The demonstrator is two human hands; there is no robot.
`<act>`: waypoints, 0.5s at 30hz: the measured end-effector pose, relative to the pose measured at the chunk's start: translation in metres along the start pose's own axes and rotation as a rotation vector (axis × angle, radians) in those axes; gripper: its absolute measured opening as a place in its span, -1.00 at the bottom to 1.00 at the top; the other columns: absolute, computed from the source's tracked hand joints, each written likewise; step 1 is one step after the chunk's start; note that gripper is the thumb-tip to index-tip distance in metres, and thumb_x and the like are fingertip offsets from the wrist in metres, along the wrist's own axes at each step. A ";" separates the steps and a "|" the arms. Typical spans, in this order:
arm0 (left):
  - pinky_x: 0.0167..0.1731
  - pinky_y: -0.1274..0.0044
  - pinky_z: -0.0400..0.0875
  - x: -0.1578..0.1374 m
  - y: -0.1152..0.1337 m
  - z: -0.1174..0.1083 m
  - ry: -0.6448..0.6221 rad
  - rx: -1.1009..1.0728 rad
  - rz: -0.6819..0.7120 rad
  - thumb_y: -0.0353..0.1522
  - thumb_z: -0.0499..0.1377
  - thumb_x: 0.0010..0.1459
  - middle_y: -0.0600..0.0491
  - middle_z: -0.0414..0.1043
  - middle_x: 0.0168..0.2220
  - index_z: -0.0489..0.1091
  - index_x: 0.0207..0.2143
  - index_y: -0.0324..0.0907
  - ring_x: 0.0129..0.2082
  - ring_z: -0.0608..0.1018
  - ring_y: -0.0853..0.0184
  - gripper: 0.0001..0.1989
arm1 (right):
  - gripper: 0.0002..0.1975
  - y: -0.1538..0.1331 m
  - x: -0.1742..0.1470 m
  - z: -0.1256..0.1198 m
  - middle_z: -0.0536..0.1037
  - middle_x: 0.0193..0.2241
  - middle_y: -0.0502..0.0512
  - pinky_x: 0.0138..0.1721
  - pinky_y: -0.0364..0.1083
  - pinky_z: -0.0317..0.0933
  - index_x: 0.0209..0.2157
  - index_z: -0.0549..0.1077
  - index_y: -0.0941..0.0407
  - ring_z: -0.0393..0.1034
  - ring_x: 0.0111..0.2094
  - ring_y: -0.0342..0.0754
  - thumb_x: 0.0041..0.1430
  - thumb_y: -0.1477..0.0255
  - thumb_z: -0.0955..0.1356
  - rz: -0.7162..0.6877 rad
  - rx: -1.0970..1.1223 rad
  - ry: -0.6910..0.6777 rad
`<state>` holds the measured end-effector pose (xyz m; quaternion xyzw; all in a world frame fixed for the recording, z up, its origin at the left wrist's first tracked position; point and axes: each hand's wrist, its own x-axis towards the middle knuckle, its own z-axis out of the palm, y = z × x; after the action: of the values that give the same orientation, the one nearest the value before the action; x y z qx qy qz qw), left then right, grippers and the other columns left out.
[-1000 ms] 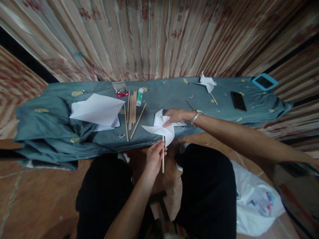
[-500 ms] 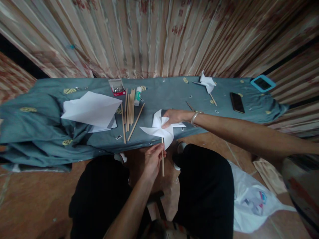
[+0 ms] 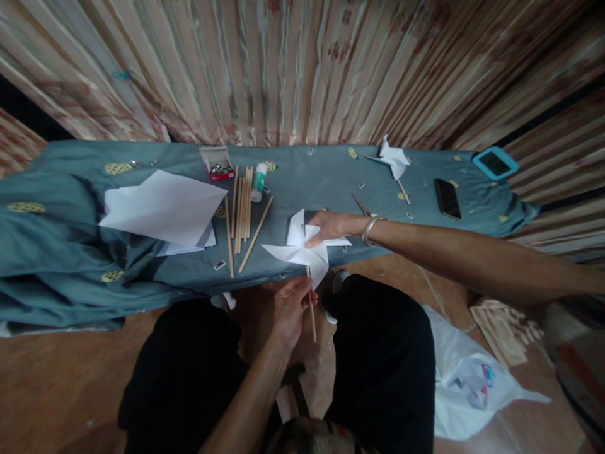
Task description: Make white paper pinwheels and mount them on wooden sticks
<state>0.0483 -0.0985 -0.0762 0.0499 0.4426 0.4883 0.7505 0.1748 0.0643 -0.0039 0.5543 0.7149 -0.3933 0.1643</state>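
A white paper pinwheel (image 3: 300,253) is held over the near edge of the cloth-covered surface. My right hand (image 3: 326,228) pinches it near its centre, thumb on the front and fingers behind the paper. Below the blades, my left hand (image 3: 290,306) grips the thin wooden stick (image 3: 312,318), which runs up behind the paper and tilts slightly. Whether stick and paper are joined at the centre is hidden by the right thumb. A pair of scissors (image 3: 360,205) lies just beyond my right hand, partly covered by the wrist.
Left lie white paper sheets (image 3: 163,208), an open box of metal pins (image 3: 221,169), several wooden sticks (image 3: 243,208) and a glue stick (image 3: 258,181). To the right are another pinwheel (image 3: 393,159), a phone (image 3: 447,198) and a blue-framed device (image 3: 495,162). A plastic bag (image 3: 467,378) sits on the floor.
The stick's lower end has swung slightly right, so it is more tilted. Both hands keep their hold on the pinwheel. The whole view has shifted a little.
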 end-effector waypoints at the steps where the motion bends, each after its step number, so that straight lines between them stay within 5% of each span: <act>1: -0.59 0.61 0.26 0.000 0.000 0.000 -0.003 -0.005 -0.006 -0.28 0.47 -0.39 0.13 0.41 -0.61 0.49 -0.49 -0.29 -0.65 0.41 0.50 -0.62 | -0.68 0.000 0.000 0.000 0.58 -0.38 0.07 -0.43 -0.19 0.20 -0.35 0.57 0.20 0.39 -0.40 -0.10 -0.09 0.25 0.48 -0.004 0.006 -0.002; 15: -0.56 0.60 0.31 0.002 -0.004 0.003 -0.032 -0.038 -0.052 -0.30 0.46 -0.36 0.14 0.40 -0.60 0.47 -0.50 -0.28 -0.64 0.43 0.49 -0.65 | -0.68 0.006 0.005 0.004 0.59 -0.38 0.06 -0.42 -0.18 0.22 -0.35 0.57 0.20 0.41 -0.39 -0.09 -0.11 0.26 0.48 -0.017 0.084 -0.011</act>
<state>0.0534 -0.0979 -0.0779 0.0318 0.4224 0.4761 0.7707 0.1780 0.0652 -0.0118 0.5524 0.7015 -0.4273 0.1418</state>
